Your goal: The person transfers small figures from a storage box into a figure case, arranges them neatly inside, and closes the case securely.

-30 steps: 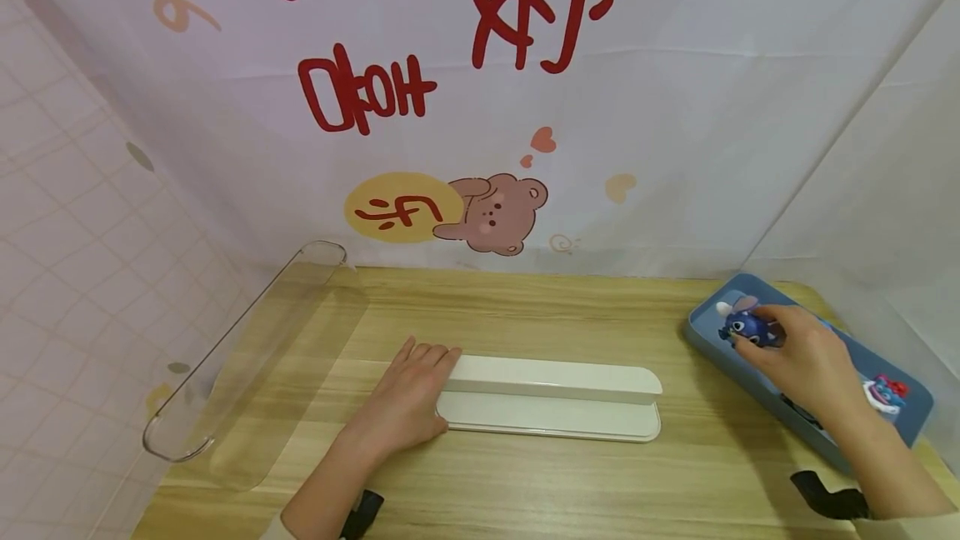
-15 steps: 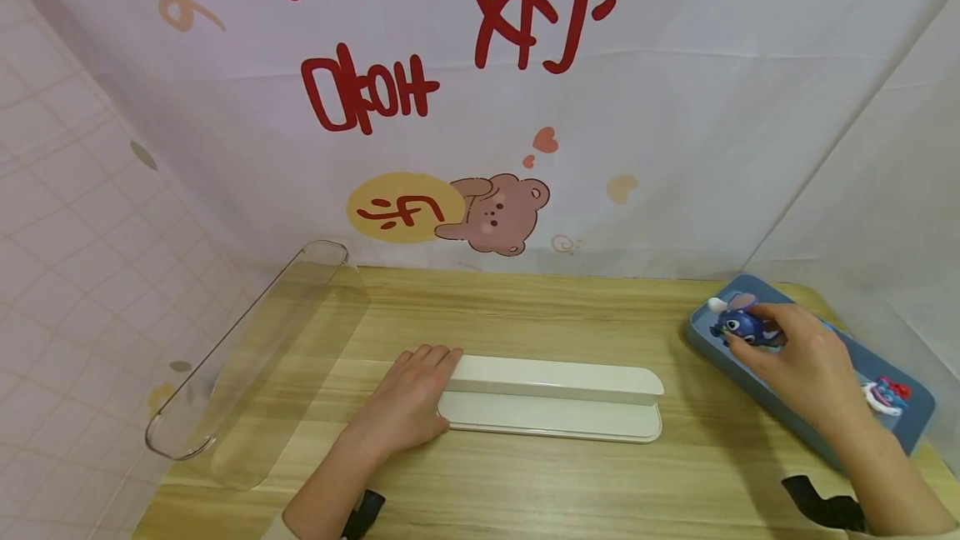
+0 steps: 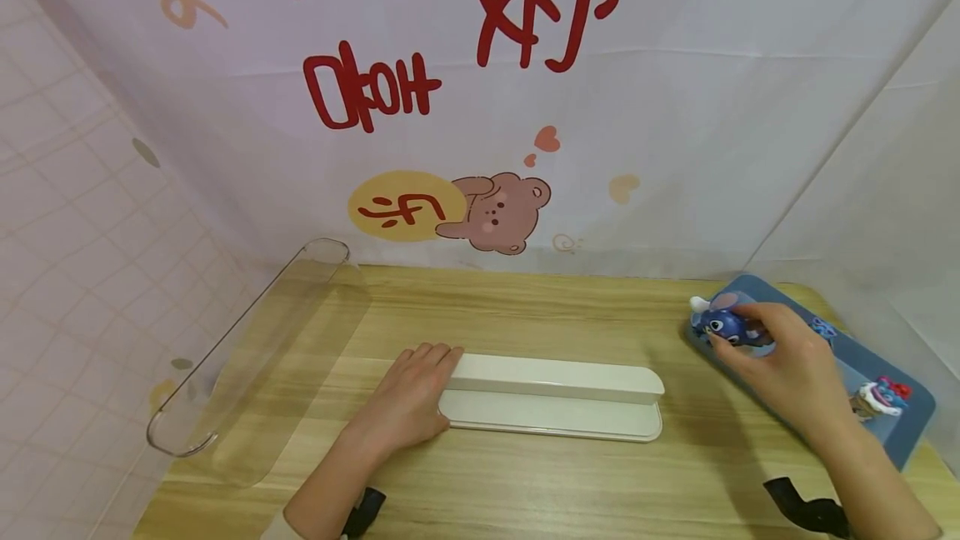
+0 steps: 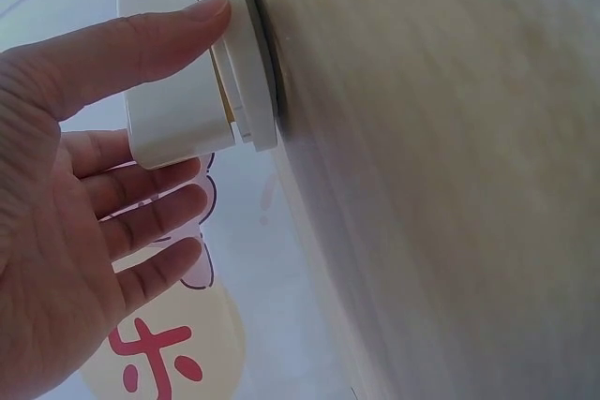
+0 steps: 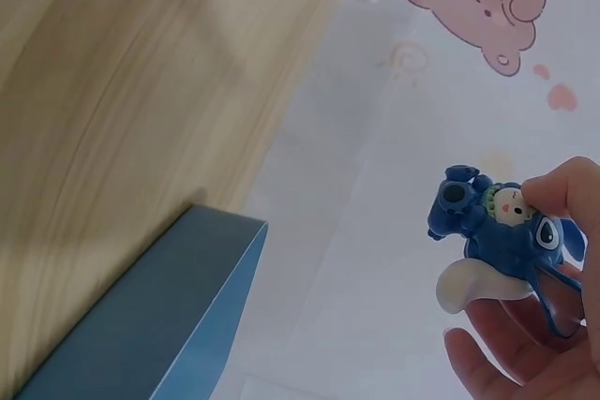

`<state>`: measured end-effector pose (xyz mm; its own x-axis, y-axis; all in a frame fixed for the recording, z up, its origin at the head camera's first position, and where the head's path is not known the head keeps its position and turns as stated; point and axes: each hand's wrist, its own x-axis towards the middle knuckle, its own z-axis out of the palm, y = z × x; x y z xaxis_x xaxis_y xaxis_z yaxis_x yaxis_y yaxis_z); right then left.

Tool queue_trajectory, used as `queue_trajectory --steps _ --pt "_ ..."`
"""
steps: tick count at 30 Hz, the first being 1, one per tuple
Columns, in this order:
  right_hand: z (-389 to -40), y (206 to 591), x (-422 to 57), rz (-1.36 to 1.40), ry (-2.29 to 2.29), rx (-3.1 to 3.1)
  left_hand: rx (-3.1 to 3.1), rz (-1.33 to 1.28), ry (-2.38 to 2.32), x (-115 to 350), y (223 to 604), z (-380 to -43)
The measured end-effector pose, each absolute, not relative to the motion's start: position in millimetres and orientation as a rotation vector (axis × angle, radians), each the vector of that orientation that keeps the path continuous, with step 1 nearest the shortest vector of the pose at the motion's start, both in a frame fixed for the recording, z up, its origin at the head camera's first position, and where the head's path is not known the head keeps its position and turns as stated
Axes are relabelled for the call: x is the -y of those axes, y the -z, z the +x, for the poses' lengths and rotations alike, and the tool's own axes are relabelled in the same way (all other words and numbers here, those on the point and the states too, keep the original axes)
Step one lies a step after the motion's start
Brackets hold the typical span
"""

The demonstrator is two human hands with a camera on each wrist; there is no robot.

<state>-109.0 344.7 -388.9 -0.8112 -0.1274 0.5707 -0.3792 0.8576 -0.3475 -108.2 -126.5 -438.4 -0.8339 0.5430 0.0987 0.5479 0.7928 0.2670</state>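
My right hand point(image 3: 795, 369) pinches a dark blue big-eared toy figurine point(image 3: 718, 327) between thumb and fingers, above the far left end of a blue tray point(image 3: 911, 433). In the right wrist view the figurine point(image 5: 511, 243) shows a small pale face, a white rounded part and a thin blue loop, and it is clear of the tray wall point(image 5: 155, 311). My left hand point(image 3: 411, 400) holds the left end of a white two-step stand point(image 3: 555, 416), thumb at its front edge. The left wrist view shows that thumb pressed on the stand's white side point(image 4: 169, 105), fingers behind.
In the tray lie a figurine with a red bow point(image 3: 887, 395) and a small blue one point(image 3: 822, 328). A clear plastic cover point(image 3: 255, 382) stands at the left of the wooden table point(image 3: 517, 490). A printed white cloth point(image 3: 675, 123) hangs behind.
My right hand has lifted the blue figurine and moved it left toward the tray's edge, uncovering more of the tray. The left hand and stand stay put.
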Motion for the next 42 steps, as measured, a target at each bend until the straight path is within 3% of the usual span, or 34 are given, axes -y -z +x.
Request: queue_trajectory --steps 42 --pt "-106 390 -260 0.712 -0.805 2.213 3.001 -0.877 0.455 126 438 -109"
